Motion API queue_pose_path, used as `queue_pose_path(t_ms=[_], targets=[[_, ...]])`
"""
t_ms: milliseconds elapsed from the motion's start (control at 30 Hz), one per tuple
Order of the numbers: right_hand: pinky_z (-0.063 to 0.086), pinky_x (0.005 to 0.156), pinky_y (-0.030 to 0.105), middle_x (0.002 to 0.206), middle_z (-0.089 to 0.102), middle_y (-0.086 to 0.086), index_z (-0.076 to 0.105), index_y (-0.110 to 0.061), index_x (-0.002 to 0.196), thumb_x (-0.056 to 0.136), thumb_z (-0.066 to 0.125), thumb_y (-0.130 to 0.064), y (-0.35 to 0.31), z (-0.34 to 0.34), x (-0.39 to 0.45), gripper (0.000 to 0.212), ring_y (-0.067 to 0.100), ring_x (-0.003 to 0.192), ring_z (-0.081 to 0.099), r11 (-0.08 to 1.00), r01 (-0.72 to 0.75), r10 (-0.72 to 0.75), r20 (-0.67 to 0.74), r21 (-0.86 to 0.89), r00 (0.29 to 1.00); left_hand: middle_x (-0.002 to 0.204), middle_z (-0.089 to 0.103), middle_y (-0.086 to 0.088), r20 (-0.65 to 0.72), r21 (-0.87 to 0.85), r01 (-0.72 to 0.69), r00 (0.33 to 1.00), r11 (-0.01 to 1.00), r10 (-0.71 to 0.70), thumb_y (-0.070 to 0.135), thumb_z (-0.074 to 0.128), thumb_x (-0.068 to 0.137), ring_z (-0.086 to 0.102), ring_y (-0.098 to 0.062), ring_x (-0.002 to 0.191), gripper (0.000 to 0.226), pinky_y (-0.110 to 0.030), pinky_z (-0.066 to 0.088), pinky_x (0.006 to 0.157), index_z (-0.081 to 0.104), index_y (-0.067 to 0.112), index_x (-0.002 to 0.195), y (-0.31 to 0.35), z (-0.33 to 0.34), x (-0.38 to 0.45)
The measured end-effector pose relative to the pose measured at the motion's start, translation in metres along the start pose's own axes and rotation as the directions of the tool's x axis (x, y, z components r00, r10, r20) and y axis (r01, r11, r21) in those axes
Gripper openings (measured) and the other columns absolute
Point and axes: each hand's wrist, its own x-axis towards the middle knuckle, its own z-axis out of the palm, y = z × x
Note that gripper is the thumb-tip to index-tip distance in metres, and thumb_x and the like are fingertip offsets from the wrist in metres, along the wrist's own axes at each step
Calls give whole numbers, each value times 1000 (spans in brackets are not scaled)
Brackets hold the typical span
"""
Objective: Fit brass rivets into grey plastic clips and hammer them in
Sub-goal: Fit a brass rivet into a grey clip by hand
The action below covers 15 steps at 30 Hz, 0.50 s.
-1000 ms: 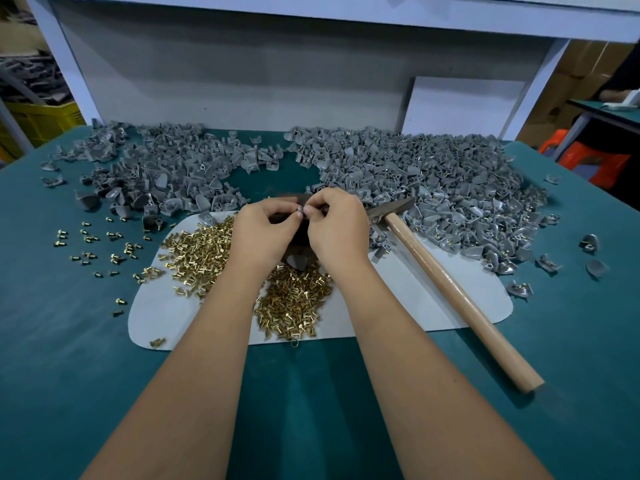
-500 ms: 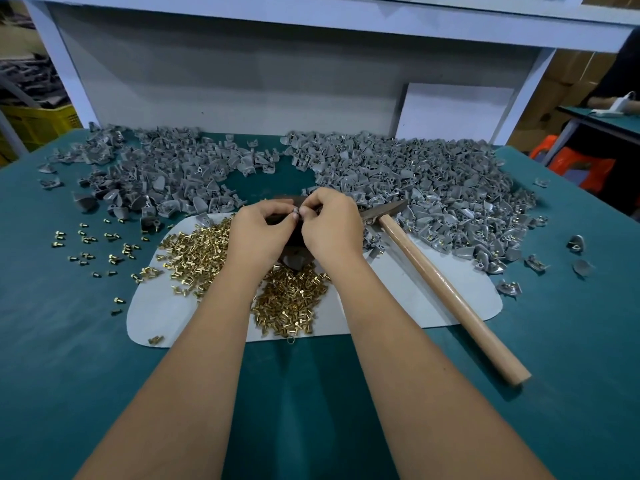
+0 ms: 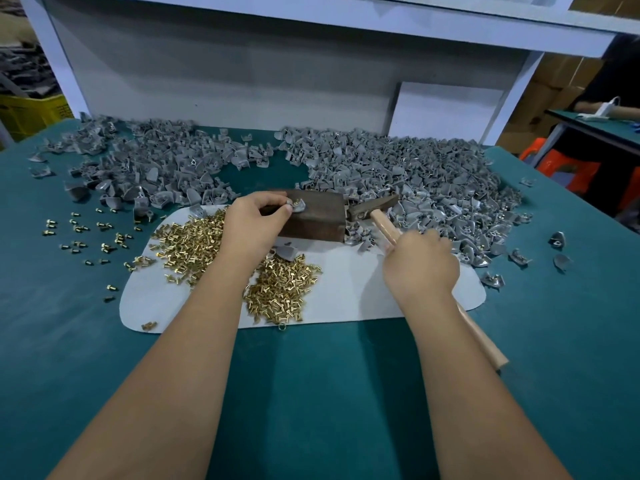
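My left hand (image 3: 254, 221) pinches a grey plastic clip (image 3: 298, 205) with a brass rivet in it, holding it on top of a dark metal block (image 3: 317, 218). My right hand (image 3: 420, 263) is curled round the wooden handle of the hammer (image 3: 384, 227), whose dark head lies on the table just right of the block. A heap of brass rivets (image 3: 194, 244) lies on the white mat (image 3: 353, 292) under my left forearm. Large piles of grey clips (image 3: 415, 181) spread across the back of the teal table.
A second pile of grey clips (image 3: 145, 168) lies at the back left. Loose rivets (image 3: 79, 233) are scattered left of the mat. A few stray clips (image 3: 557, 239) lie at the right. A grey back panel (image 3: 225, 74) closes off the far edge. An orange stool (image 3: 571, 168) stands beyond the right edge.
My hands have parted. The right hand moved right and down onto the hammer handle. The left hand stays at the block, which now shows, and holds the clip with its rivet.
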Motion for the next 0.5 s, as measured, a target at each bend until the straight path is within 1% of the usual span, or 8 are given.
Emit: queue_pose_path(t_ms=[67,133,200,267,333,400,467,500], targets=[[44,84,38,129,49,21,50,0,124,97,50,-29,-2,1,2,40,35,118,46,1000,10,-9,-30,23,1000,108,63,10,-4,5,-3,1000,1000,3,26,66,91,54,-8,98,9,-18,41,80,72,27,97,1,1,-1],[44,73,36,126,52,21,47,1,122,97,51,-23,-6,2,3,35,35,113,51,995,-7,11,-41,100,999,105,62,11,-10,20,-10,1000,1000,10,25,66,91,54,-9,96,11,-22,42,84,73,26,100,2,1,-2],[34,54,30,106,62,15,40,-4,108,95,51,-17,-9,-2,4,22,32,88,58,986,-4,21,-95,169,995,103,61,11,-22,35,-24,999,999,25,25,66,91,54,-9,94,13,-24,43,85,73,23,102,2,2,-2],[20,44,27,85,62,10,32,-11,100,94,52,-15,-12,-13,2,22,29,65,49,972,26,19,-189,232,982,101,62,11,-43,48,-39,998,998,41,24,65,91,55,-9,93,14,-23,43,84,74,21,102,3,3,-3],[16,44,26,76,55,4,37,-15,106,93,53,-16,-17,-23,-2,20,24,56,42,943,121,-26,-293,311,956,99,62,11,-67,64,-55,996,996,60,24,65,90,55,-8,93,15,-23,43,85,74,20,102,2,4,-3],[19,45,24,72,51,-3,44,-25,117,94,50,-15,-22,-31,-9,26,17,53,41,902,243,-110,-354,357,929,97,62,10,-81,101,-75,993,992,83,23,64,90,55,-9,92,15,-23,43,86,74,19,101,2,6,-3],[31,49,25,78,57,-6,46,-37,127,93,48,-15,-28,-42,-16,40,20,64,52,854,315,-185,-325,414,927,95,61,10,-86,122,-79,992,989,90,23,64,91,55,-9,90,13,-21,43,85,74,20,99,2,8,-2],[37,55,27,90,64,-5,44,-42,132,93,48,-16,-30,-47,-18,48,23,75,57,838,323,-209,-287,441,935,95,61,11,-87,114,-72,993,991,82,23,64,91,55,-8,88,11,-18,44,82,73,21,97,1,9,-2]])
